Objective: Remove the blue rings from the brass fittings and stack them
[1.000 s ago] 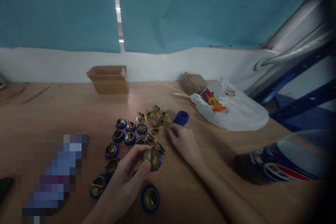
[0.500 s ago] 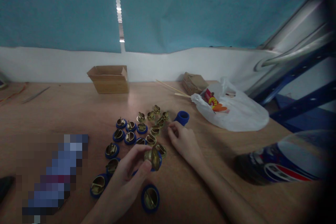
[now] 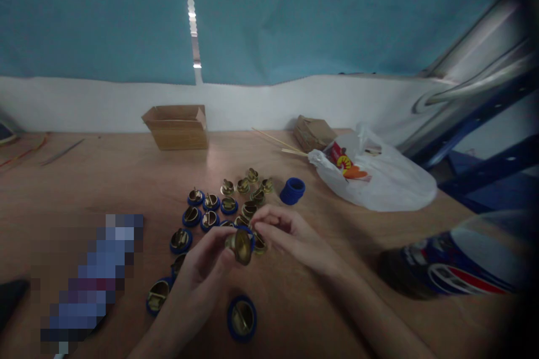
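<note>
Between the thumb and fingers of my left hand is a round brass fitting, tilted with its broad face to the right. A bit of blue ring shows behind its edge; I cannot tell whether it is seated on it. My right hand comes close from the right, thumb and forefinger pinched beside the fitting. What those fingertips hold, if anything, is hidden. Around my hands lie several brass fittings with crossbars, some in blue rings, such as the ringed fitting in front, and some bare, like the bare fitting farther back.
A stack of blue rings stands right of the fittings. Behind are an open cardboard box, a brown paper package and a white plastic bag. A Pepsi bottle lies at right, a blurred-out blue object at left.
My right hand has moved left and toward me, from beside the ring stack to the held fitting. My left hand has shifted slightly up and left with the fitting.
</note>
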`<state>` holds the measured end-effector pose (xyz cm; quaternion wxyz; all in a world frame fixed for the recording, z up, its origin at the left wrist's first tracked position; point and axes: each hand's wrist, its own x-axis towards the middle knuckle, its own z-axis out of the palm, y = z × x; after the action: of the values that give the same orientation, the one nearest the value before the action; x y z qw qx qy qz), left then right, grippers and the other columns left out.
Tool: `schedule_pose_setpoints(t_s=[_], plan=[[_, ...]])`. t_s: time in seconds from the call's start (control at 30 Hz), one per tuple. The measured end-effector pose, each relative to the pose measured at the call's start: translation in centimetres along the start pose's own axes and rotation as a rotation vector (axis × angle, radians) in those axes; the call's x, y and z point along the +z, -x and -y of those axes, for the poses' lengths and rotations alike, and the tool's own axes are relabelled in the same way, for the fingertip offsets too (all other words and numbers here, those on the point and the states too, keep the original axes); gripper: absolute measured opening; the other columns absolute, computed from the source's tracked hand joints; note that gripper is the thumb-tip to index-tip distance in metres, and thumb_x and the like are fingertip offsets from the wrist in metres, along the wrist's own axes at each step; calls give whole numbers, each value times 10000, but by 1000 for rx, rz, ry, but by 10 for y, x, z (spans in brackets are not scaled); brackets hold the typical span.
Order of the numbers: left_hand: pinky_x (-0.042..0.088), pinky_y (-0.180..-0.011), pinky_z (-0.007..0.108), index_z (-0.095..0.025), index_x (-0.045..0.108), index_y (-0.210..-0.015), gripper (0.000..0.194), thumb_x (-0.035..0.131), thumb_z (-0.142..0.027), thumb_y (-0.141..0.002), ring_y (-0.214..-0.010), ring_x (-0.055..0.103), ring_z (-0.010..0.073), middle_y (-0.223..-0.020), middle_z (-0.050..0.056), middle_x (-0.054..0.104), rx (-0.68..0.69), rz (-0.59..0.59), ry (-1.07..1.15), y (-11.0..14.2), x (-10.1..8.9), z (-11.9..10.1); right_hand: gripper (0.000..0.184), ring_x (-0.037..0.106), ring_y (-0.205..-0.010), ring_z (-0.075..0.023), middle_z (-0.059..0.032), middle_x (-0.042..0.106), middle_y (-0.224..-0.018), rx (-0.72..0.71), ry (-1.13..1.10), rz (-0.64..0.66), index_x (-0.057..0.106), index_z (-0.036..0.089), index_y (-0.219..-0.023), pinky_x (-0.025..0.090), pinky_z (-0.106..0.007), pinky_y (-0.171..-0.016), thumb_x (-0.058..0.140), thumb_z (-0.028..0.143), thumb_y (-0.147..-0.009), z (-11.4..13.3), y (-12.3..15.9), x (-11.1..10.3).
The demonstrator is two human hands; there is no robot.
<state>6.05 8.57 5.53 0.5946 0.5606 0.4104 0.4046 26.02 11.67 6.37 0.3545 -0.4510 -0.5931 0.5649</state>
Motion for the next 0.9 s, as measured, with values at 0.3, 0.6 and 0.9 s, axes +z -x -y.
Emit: schedule_pose_setpoints(t_s=[0.3,0.6,0.9], plan=[[449,-1006,355,-243,591,-1187,342,457,-468,-968,-1176,603,248,-1239,55,675,-118,-37,128,1,2,3,454,436,-587,-81,90,466,-707,-42,-27,87,519,251,-1107,318,-210,-528,764,259,-724,-5,5,6],[410,-1050,347,-256,605,-1187,348,440,-477,-975,-1196,585,237,-1252,37,666,-66,39,160,4,0,3,424,425,-572,-85,76,473,-681,-76,79,42,570,226,-1069,320,-219,-512,781,302,-709,-6,5,6],[466,-938,327,-268,615,-1172,369,448,-515,-956,-1097,627,250,-1195,48,685,-4,37,56,5,-1,6,352,387,-546,-87,83,417,-637,-100,45,-65,618,215,-994,308,-229,-505,777,320,-698,-1,1,4]])
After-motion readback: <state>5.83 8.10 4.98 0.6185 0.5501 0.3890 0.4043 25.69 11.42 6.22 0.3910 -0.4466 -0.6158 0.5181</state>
